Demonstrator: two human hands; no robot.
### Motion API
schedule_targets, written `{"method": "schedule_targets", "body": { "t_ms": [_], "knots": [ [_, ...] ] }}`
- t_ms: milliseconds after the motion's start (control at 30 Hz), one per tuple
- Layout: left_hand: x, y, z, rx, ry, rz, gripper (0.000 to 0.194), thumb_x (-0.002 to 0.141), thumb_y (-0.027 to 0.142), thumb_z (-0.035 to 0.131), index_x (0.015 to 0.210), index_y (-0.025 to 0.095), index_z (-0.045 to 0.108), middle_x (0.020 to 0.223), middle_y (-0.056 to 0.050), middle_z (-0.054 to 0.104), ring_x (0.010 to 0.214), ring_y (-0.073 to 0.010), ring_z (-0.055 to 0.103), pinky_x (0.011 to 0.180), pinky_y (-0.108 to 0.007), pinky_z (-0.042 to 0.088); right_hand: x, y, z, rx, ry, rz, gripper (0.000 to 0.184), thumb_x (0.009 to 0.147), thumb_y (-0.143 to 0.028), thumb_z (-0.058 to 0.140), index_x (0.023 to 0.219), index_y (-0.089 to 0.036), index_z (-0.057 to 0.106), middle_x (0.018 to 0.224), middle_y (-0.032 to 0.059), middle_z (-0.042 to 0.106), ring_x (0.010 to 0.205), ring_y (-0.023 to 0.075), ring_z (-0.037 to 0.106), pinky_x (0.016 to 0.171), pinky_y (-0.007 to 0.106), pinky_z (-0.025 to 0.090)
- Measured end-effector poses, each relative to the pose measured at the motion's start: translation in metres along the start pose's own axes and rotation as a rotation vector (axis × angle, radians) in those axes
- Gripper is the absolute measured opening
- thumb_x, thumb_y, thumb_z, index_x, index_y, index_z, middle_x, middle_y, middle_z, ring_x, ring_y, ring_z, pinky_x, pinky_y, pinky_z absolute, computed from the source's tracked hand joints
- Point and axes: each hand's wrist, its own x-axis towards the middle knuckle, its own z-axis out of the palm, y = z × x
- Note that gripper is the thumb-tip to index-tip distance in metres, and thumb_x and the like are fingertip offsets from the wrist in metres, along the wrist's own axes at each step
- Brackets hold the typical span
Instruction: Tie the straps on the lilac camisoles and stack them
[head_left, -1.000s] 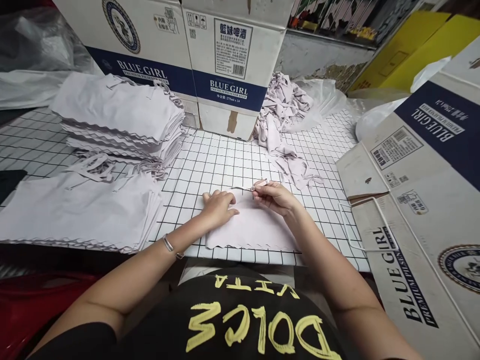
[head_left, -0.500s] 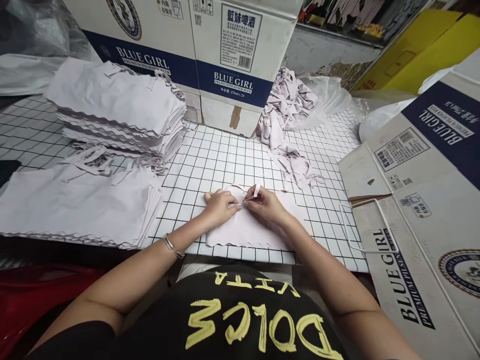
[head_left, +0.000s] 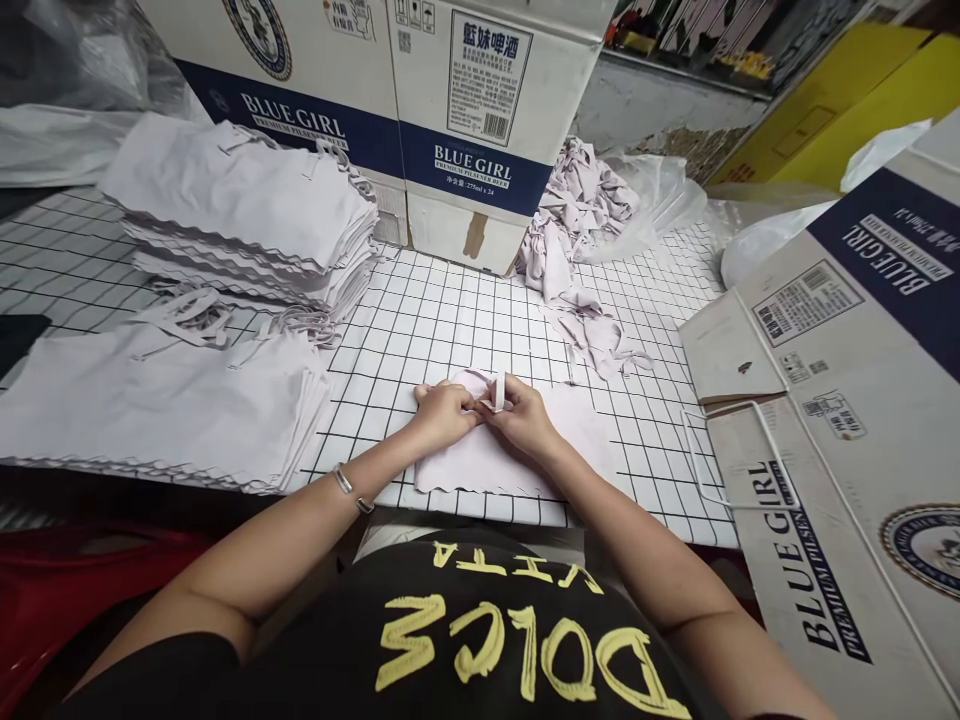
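Note:
A pale pink garment (head_left: 487, 470) with a wavy hem and thin straps, like a camisole, lies flat in front of me. My left hand (head_left: 444, 414) is closed in a pinch at its upper edge, gripping the fabric there. Right beside it, my right hand (head_left: 523, 416) pinches a narrow light strap (head_left: 500, 391), which loops up above the fingers. The fingertips of both hands meet over the garment, and they hide the exact spot where strap and fabric come together.
To the left lie a pile of similar garments (head_left: 157, 405) and a taller stack (head_left: 240, 200) behind it. Crumpled pink fabric (head_left: 577, 200) is heaped at the back right. One beer carton (head_left: 420, 225) stands behind the grid-patterned table (head_left: 442, 310), another carton (head_left: 832, 400) at right.
My hands have drawn together until the fingertips touch. The right hand has shifted slightly left, and the strap loop now stands more upright above it.

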Motion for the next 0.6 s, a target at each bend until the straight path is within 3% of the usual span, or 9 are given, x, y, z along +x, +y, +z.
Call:
{"method": "schedule_targets", "body": {
  "t_ms": [133, 300, 467, 600],
  "knots": [
    [0.003, -0.002, -0.001, -0.051, 0.0, -0.047, 0.03, 0.078, 0.043, 0.063, 0.061, 0.018, 0.062, 0.077, -0.003, 0.067, 0.093, -0.0269, 0.058, 0.095, -0.048, 0.024, 0.001, 0.0, 0.008, 0.17, 0.075, 0.059, 0.04, 0.067, -0.039, 0.078, 0.068, -0.023, 0.042, 0.071, -0.0001, 0.06, 0.072, 0.0168, 0.057, 0.07, 0.032, 0.047],
    [0.003, -0.006, -0.004, -0.156, 0.027, -0.046, 0.023, 0.073, 0.044, 0.068, 0.067, 0.022, 0.068, 0.085, -0.003, 0.071, 0.092, -0.0262, 0.059, 0.102, -0.048, 0.022, 0.002, -0.002, -0.007, 0.171, 0.044, 0.145, 0.037, 0.067, -0.036, 0.077, 0.075, -0.023, 0.043, 0.073, -0.0023, 0.058, 0.067, 0.0139, 0.055, 0.063, 0.028, 0.044],
    [0.0, -0.004, -0.003, -0.099, 0.034, -0.019, 0.024, 0.075, 0.042, 0.065, 0.066, 0.02, 0.067, 0.086, -0.003, 0.071, 0.094, -0.0259, 0.058, 0.1, -0.048, 0.022, -0.001, -0.006, -0.009, 0.167, -0.006, 0.117, 0.039, 0.067, -0.026, 0.074, 0.076, -0.024, 0.037, 0.064, -0.0075, 0.046, 0.054, 0.0092, 0.043, 0.052, 0.024, 0.035],
    [0.0, 0.001, 0.001, -0.058, 0.06, -0.031, 0.025, 0.077, 0.034, 0.062, 0.059, 0.018, 0.06, 0.081, -0.003, 0.069, 0.094, -0.0255, 0.058, 0.096, -0.046, 0.025, 0.001, 0.001, 0.006, 0.245, 0.052, 0.07, 0.042, 0.069, -0.023, 0.07, 0.075, -0.024, 0.028, 0.067, -0.0066, 0.049, 0.058, 0.0101, 0.046, 0.056, 0.024, 0.039]
  ]
}}
